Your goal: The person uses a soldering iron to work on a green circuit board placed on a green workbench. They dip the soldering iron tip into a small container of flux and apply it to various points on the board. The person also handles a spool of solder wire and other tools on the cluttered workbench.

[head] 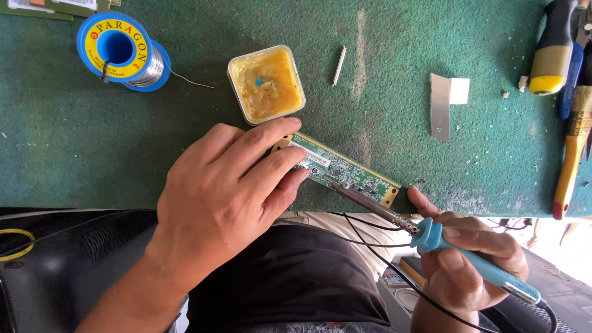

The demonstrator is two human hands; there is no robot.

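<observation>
The surface (92, 160) is covered in rough, matt green felt-like cloth, worn pale in streaks near the middle. The circuit board (345, 172) at centre looks like glossy green laminate with small metal parts and gold-coloured ends. The soldering iron (431, 237) at lower right has a smooth light-blue plastic handle and a dull, darkened metal shaft. The tub (266, 83) above the board is clear plastic holding waxy, yellow paste. The solder spool (120, 49) at upper left is shiny blue plastic wound with bright metal wire. The blade (440, 106) at upper right is flat grey metal, and the brush (573, 148) at the right edge has a glossy yellow-and-red handle.
</observation>
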